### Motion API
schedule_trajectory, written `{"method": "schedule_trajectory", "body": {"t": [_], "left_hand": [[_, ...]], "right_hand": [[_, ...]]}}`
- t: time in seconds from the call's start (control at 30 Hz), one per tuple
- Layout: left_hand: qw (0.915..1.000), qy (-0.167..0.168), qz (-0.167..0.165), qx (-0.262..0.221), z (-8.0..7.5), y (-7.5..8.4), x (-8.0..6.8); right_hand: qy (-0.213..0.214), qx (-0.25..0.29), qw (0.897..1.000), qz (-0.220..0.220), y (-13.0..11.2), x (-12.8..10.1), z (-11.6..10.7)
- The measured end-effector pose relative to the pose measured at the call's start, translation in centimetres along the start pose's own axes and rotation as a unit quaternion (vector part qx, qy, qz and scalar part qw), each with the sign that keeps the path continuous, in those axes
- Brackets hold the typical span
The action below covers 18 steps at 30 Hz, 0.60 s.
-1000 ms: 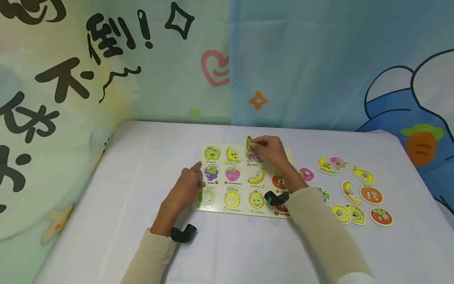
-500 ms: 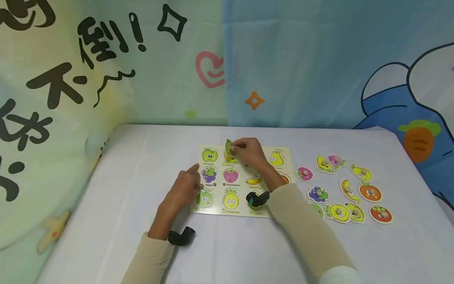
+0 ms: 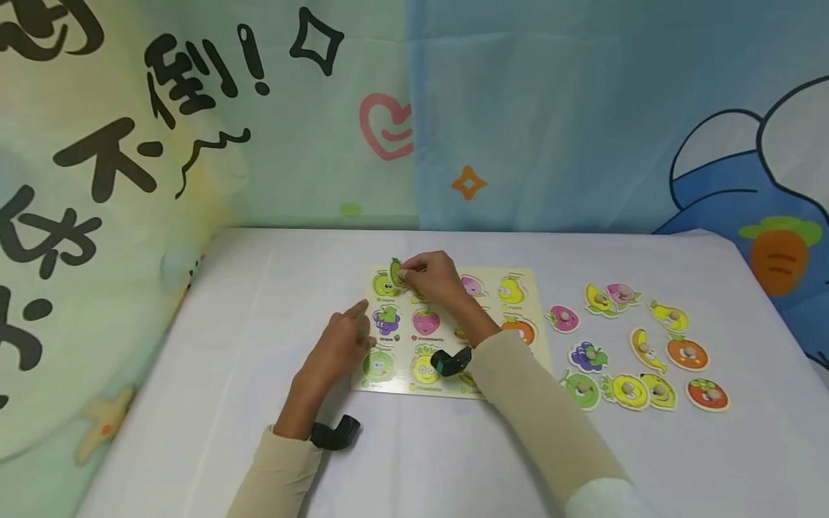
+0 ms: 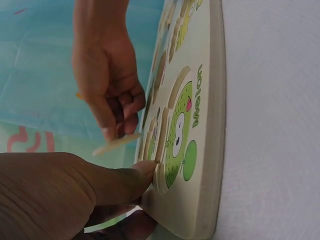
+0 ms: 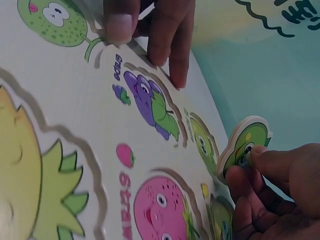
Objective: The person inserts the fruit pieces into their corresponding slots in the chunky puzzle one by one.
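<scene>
Green apple puzzle piece (image 3: 395, 273): flat wooden cut-out, pale edge, green face with cartoon eyes, small knob on front. Seen tilted on edge in the right wrist view (image 5: 245, 145). It is held just above the far-left corner of the fruit puzzle board (image 3: 540, 338), over the printed apple slot, not seated.

Right hand (image 3: 432, 279): grip pinches the piece's knob between thumb and fingertips, other fingers curled under. Arm reaches across the board from the right; beige sleeve, black wrist strap at the cuff.

Left hand (image 3: 340, 342): at the board's left edge, fingers stretched out and relaxed. In the left wrist view the thumb (image 4: 125, 180) presses against the rim of the melon slot (image 4: 179, 135), printed "Melon"; whether the lower fingers pinch the board's edge, cannot tell.

Board: cream wood, three rows of printed fruit recesses. Grape picture (image 5: 150, 107) and strawberry picture (image 5: 157, 205) plain in the right wrist view, pineapple at the near edge. Lies flat on the counter (image 3: 259, 288), which is draped in white cloth.

Loose puzzle pieces (image 3: 637, 345): a cluster on the counter to the right of the board, well apart from the hands, each with a round knob: strawberry, grapes, banana, pear, oranges, pineapple among them.

Behind the counter: cartoon-printed backdrop (image 3: 259, 108), black characters, pink heart.
</scene>
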<state>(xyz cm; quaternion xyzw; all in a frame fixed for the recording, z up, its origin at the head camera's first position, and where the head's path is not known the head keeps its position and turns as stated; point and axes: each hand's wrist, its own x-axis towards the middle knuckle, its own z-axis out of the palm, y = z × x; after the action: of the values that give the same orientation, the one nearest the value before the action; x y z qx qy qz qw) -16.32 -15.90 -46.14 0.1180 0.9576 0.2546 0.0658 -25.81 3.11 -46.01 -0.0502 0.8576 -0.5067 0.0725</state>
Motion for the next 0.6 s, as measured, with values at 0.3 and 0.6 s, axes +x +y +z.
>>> {"method": "schedule_trajectory", "body": {"t": [0.3,0.6], "left_hand": [[0.9999,0.004,0.001,-0.010,0.3,-0.1,0.1],[0.9999,-0.008,-0.007,0.000,-0.1,0.1,0.3]], "right_hand": [[-0.016,-0.045,0.999,-0.001,-0.3,0.4,1.2],[0.010,-0.070,0.997,-0.015,-0.6,0.6,1.8]]}}
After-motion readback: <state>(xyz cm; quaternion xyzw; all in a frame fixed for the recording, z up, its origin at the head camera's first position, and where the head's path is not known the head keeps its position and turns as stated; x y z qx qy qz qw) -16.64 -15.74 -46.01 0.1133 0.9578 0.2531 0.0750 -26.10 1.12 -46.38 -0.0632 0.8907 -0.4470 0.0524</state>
